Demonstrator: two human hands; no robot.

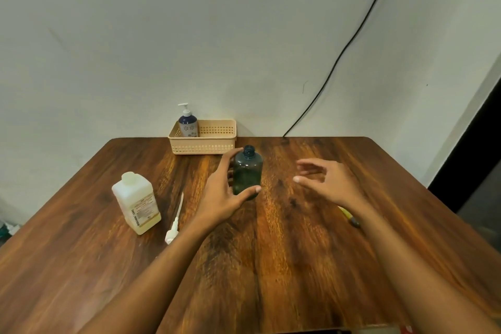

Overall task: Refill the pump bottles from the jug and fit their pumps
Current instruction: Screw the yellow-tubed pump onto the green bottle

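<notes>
A dark green see-through bottle stands upright on the wooden table with its neck uncapped. My left hand wraps round its left side, thumb across the lower front and fingers behind. My right hand hovers to the right of the bottle, fingers spread and relaxed, holding nothing. A white capped jug of pale liquid stands at the left. A loose white pump with its long tube lies flat between the jug and my left arm.
A beige slotted basket sits at the table's back edge and holds a blue pump bottle with its pump fitted. A yellow pen-like object lies under my right forearm. A black cable runs down the wall.
</notes>
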